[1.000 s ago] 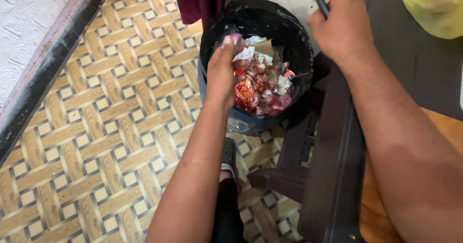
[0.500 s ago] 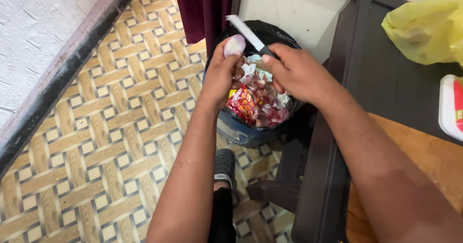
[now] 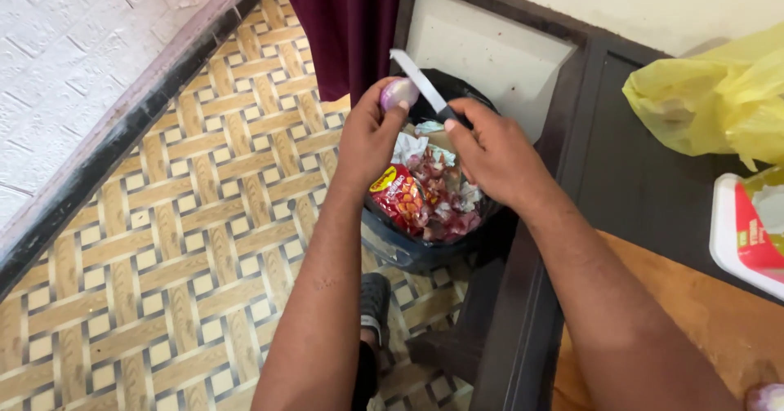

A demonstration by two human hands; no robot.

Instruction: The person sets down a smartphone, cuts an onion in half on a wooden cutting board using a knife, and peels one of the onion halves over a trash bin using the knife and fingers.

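Note:
My left hand (image 3: 369, 137) holds a small purple onion (image 3: 398, 94) above a dark waste bin (image 3: 416, 244). My right hand (image 3: 494, 154) grips a knife (image 3: 420, 83) by its dark handle, the pale blade pointing up and left, its edge close to the onion. Both hands hover over the bin, which is filled with red wrappers, crumpled paper and onion skins (image 3: 433, 191).
A dark table (image 3: 645, 191) stands to the right with a yellow plastic bag (image 3: 723, 101), a white and red tray (image 3: 743, 231) and a wooden board (image 3: 678, 313) on it. A maroon curtain (image 3: 347, 27) hangs behind the bin. Patterned tile floor (image 3: 163, 239) lies left.
My right hand has come down from the table side with the knife and now sits beside the left hand over the bin. The onion has been lifted up to the blade.

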